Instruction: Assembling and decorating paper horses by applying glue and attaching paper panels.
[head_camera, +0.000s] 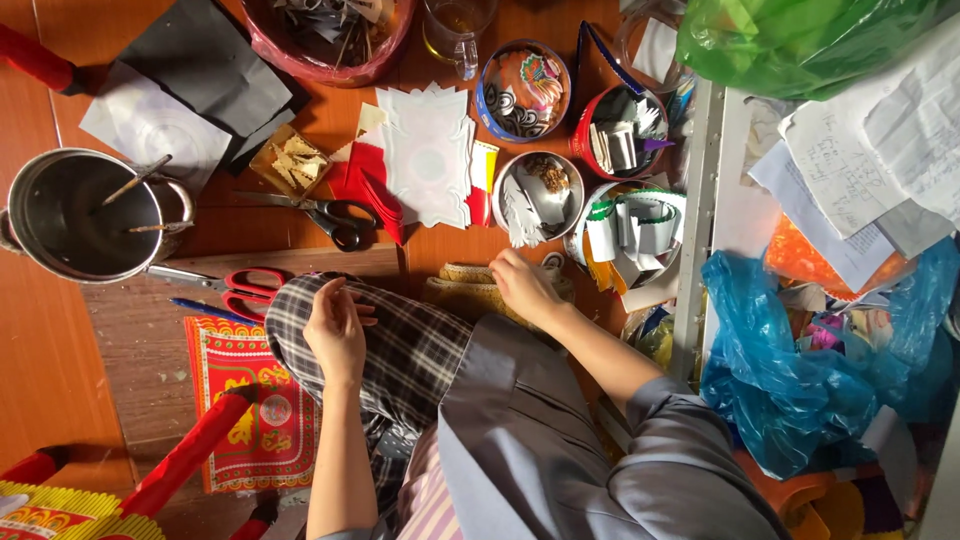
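While seated: person bends over floor work.
Left hand (335, 330): fingers loosely curled, resting on plaid knee (400, 345).
Right hand (525, 285): fingers gripping woven roll (462, 285) beside tins.
Scissors (245, 288): red-handled, just left of knee.

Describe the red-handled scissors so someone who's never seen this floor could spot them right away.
Start at the big steel pot on the left. Just to its lower right, beside the left hand, lie the red-handled scissors, blades pointing toward the pot. The other scissors, higher up, have black handles.
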